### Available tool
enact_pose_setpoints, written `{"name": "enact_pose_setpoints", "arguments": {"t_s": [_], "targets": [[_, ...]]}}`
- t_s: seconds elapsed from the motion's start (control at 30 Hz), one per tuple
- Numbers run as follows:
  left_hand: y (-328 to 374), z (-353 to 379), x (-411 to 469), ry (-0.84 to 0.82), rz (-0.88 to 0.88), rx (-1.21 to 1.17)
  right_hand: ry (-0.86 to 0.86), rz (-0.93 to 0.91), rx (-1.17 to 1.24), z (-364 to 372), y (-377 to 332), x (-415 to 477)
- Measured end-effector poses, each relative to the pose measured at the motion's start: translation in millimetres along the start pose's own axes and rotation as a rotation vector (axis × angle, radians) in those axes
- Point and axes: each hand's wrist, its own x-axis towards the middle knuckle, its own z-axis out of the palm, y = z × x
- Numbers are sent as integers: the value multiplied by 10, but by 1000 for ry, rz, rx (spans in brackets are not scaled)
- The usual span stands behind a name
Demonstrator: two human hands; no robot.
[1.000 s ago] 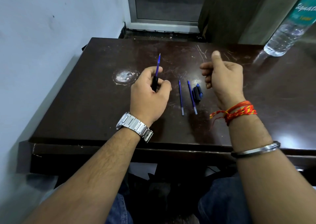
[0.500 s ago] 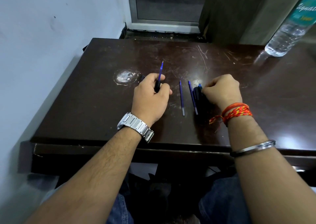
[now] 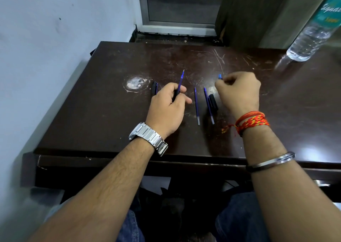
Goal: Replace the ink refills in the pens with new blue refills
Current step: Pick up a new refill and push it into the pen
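Observation:
My left hand [image 3: 167, 109] grips a black pen barrel with a blue refill [image 3: 180, 79] sticking out of its far end, tip pointing away. My right hand [image 3: 239, 92] is closed around a small blue pen part [image 3: 220, 76], lifted just above the dark table [image 3: 92, 116]. Between my hands lie two loose blue refills [image 3: 197, 106] [image 3: 206, 97] side by side. A black pen piece [image 3: 213, 102] rests against the right one. Another black pen cap [image 3: 154, 87] lies left of my left hand.
A clear plastic water bottle [image 3: 313, 31] stands at the table's far right corner. A pale round worn patch [image 3: 136, 83] marks the tabletop near the cap. A white wall runs along the left, and a window frame sits behind the table.
My right hand dropped to the pen pieces beside the refills, closed on the small blue part and lifted it up and away. My left hand has kept the barrel nearly still.

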Motion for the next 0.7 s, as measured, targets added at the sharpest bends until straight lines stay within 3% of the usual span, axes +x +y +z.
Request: {"name": "enact_pose_setpoints", "arguments": {"t_s": [0.1,0.17,0.7], "targets": [[-13,39,-1,-46,5,-13,-31,68,685,51,-237,-81],[-22,63,-5,-62,6,-29,-97,90,978,98,-324,-132],[-34,60,6,-12,48,-36,-345,16,866,168,-313,-250]]}}
